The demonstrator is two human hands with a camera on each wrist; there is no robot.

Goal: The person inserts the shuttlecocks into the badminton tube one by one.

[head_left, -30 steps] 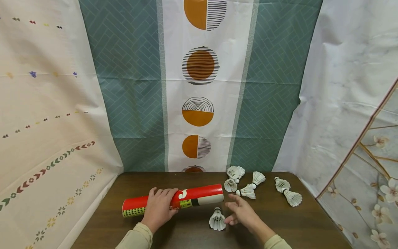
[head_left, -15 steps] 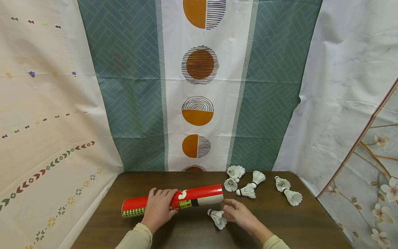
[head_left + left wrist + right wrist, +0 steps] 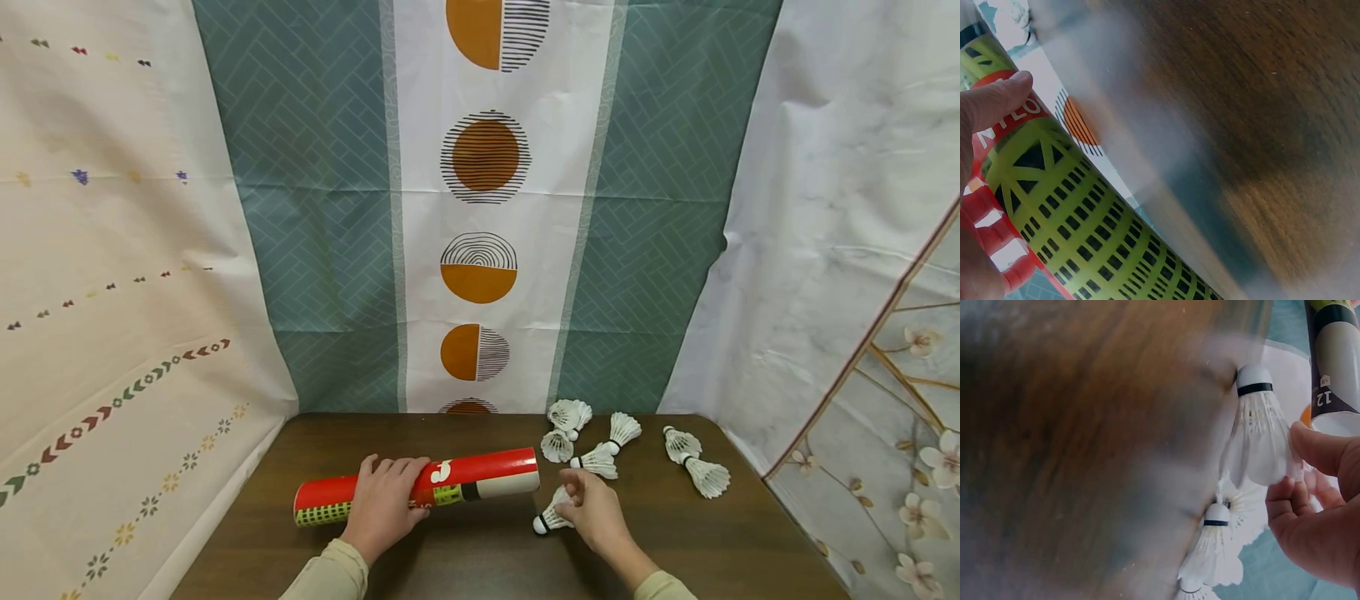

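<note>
In the head view, a long red and green tube (image 3: 489, 473) is held across the brown table (image 3: 457, 558) by the left hand (image 3: 386, 504), which is wrapped over its middle. The tube is tilted slightly, its right end raised higher than its left. Just beyond that right end, a white shuttlecock (image 3: 553, 515) is held by the right hand (image 3: 596, 510), its cork pointed left and towards the person. Behind the right hand, a pair of shuttlecocks (image 3: 597, 461) and a cluster (image 3: 557, 444) are seen on the table; another pair (image 3: 707, 477) is laid farther right.

In the left wrist view, the thumb (image 3: 1007, 99) is pressed on a red lettered band, and the fingers are curled round the tube's far side.

In the right wrist view, the feathered skirt is pinched at its rim between thumb and fingers. The tube's end, marked "12", is seen near the thumb, apart from the shuttlecock.
</note>
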